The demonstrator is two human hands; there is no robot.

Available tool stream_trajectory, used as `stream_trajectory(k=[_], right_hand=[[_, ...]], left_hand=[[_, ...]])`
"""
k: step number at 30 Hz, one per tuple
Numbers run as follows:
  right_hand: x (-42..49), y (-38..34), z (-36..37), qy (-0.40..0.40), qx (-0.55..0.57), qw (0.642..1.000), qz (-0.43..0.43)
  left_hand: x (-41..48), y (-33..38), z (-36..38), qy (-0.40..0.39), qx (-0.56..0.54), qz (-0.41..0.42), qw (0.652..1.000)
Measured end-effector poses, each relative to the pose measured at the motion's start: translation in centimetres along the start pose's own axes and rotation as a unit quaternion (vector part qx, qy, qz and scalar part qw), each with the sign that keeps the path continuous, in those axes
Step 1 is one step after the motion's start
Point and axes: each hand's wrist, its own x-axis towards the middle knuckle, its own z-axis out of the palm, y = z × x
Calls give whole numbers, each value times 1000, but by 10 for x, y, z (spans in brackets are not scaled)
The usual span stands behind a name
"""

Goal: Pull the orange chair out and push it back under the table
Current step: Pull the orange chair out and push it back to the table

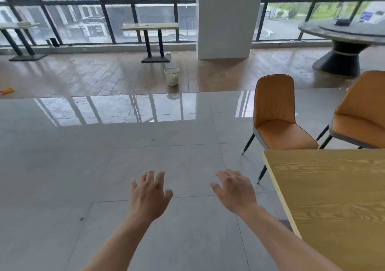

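Setting: tiled floor [83, 177] beside table [333, 197].
Chair: orange chair [275, 108] stood ahead-right, nearer right hand [235, 191].
Grip: right and left hand [149, 195] spread, empty.

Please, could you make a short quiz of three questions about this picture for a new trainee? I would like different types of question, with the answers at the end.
1. True or false: the left hand grips the back of the nearer orange chair.
2. How many orange chairs stand beyond the wooden table? A) one B) two C) three
3. Which hand is closer to the edge of the wooden table?

Key
1. False. Both hands are open and touch nothing.
2. B. The second orange chair stands further right.
3. The right hand.
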Motion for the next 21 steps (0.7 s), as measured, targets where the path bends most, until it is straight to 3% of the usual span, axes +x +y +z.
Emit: stream_trajectory(k=[7, 21], right_hand=[[132, 32, 17, 6, 13, 999, 38], [417, 138, -11, -17, 14, 997, 76]], left_hand=[[151, 7, 15, -8, 17, 32, 999], [465, 89, 30, -34, 8, 62, 997]])
